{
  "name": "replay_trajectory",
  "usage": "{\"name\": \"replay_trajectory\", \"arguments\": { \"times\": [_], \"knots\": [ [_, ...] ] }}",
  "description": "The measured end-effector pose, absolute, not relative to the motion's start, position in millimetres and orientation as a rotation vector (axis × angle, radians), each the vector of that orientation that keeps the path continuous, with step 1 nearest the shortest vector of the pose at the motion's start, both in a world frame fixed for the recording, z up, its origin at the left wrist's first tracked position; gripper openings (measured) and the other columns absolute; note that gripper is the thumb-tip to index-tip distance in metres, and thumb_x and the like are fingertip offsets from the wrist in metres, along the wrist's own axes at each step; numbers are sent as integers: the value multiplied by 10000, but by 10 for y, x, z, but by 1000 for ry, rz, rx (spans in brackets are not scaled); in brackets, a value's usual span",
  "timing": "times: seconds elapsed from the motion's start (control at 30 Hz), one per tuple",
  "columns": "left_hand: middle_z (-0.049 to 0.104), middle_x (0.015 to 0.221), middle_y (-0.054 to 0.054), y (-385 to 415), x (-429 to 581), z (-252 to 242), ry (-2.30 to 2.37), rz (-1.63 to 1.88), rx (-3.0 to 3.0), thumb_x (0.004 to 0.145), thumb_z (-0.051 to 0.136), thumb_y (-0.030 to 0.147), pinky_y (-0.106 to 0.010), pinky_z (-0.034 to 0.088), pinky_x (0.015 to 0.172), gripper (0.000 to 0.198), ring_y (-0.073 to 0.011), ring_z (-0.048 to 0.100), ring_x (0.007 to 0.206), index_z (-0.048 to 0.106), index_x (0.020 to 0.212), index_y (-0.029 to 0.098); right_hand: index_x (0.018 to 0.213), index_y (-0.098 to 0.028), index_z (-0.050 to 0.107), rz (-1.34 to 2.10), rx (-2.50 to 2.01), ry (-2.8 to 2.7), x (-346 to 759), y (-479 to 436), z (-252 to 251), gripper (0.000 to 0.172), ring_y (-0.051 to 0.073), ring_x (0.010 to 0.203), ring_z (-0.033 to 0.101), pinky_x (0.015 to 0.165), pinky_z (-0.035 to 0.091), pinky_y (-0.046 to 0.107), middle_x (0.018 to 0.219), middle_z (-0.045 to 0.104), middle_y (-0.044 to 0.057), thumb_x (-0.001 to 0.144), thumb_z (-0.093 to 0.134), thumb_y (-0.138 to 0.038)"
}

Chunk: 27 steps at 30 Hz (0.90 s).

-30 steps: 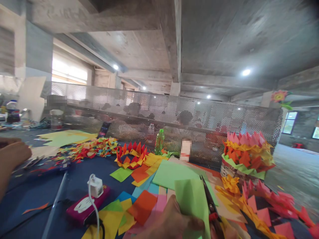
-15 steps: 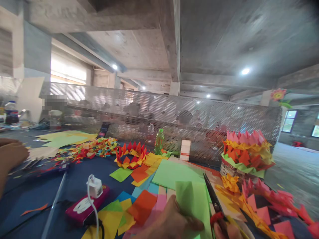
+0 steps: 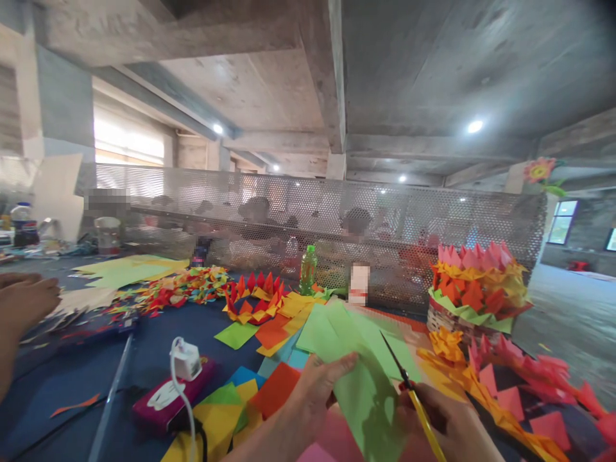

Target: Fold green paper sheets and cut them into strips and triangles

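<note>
My left hand (image 3: 320, 388) is closed on the edge of a light green paper sheet (image 3: 359, 391), thumb on top. The sheet stands tilted above the stack, and a hand's shadow falls on it. In my right hand (image 3: 450, 417) is a pair of scissors (image 3: 395, 358) with dark blades and a bit of red handle showing. The blades point up and away, just right of the sheet. A slim yellow stick-like thing (image 3: 426, 423) runs along the same hand; its kind I cannot make out. More light green paper (image 3: 320, 327) lies flat behind the held sheet.
A co-worker's hand (image 3: 33, 298) is at the left edge. Folded-paper rings (image 3: 255, 301) and a layered paper basket (image 3: 481, 295) stand around, with a green bottle (image 3: 308, 269) by the mesh divider (image 3: 289, 192). A purple power strip (image 3: 168, 398) with a white charger lies left.
My left hand has raised and tilted the green sheet. My right hand has turned the scissors, their tips swinging left, and the yellow stick shows more. The view has shifted slightly.
</note>
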<state>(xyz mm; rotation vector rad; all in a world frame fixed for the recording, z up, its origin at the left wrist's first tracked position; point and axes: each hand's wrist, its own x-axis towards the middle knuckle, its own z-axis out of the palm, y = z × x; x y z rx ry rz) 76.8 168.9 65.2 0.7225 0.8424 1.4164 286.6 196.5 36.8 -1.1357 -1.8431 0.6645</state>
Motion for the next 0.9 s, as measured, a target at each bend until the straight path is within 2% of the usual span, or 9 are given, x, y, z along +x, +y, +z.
{"name": "replay_trajectory", "arguments": {
  "times": [0.1, 0.2, 0.3, 0.4, 0.6, 0.77, 0.9],
  "knots": [
    [742, 1001, -124, 1691, 762, 646, 820, 1403, 762, 625, 831, 326, -319, 564, 706, 410, -255, 717, 820, 710, 965, 131, 805, -190, 726, 655, -1190, -1822, 2906, 2042, 294, 424, 200, 570, 638, 505, 491, 232, 660, 704, 39, 590, 712, -555],
    [743, 987, -136, 1686, 749, 654, 813, 1386, 777, 591, 852, 336, -352, 566, 738, 469, -277, 714, 838, 709, 980, 116, 831, -210, 720, 643, -1255, -1838, 2944, 2074, 301, 415, 204, 605, 646, 531, 495, 234, 688, 708, 29, 593, 710, -550],
    [749, 939, -143, 1696, 733, 648, 794, 1374, 799, 580, 857, 343, -362, 560, 746, 472, -287, 714, 821, 712, 962, 107, 725, -200, 702, 719, -1225, -1925, 2933, 2070, 311, 357, 208, 627, 638, 544, 484, 235, 656, 690, 18, 634, 678, -544],
    [753, 875, -135, 1733, 714, 613, 821, 1387, 801, 585, 850, 350, -353, 553, 743, 445, -269, 713, 783, 713, 929, 103, 640, -179, 656, 792, -1170, -1977, 2904, 2051, 298, 382, 202, 608, 612, 524, 452, 235, 611, 651, 14, 686, 623, -557],
    [750, 850, -115, 1797, 695, 607, 863, 1393, 799, 527, 843, 304, -336, 546, 690, 450, -253, 699, 753, 700, 905, 106, 639, -182, 571, 694, -1219, -1919, 2945, 2006, 361, 383, 156, 560, 492, 522, 364, 242, 558, 508, -20, 807, 501, -520],
    [741, 767, -91, 1887, 532, 674, 1051, 1747, 781, 577, 791, 256, -287, 521, 602, 318, -215, 678, 653, 694, 841, 108, 628, -187, 543, 693, -1300, -1917, 3015, 2089, 361, 330, 122, 493, 398, 469, 288, 232, 517, 425, -49, 770, 522, -485],
    [746, 850, -89, 1962, 390, 729, 1029, 1902, 670, 633, 758, 226, -287, 534, 659, 281, -205, 690, 726, 687, 882, 116, 621, -185, 577, 572, -1368, -2011, 3075, 2132, 366, 391, 152, 531, 475, 494, 302, 244, 528, 525, -24, 774, 535, -542]
  ]
}}
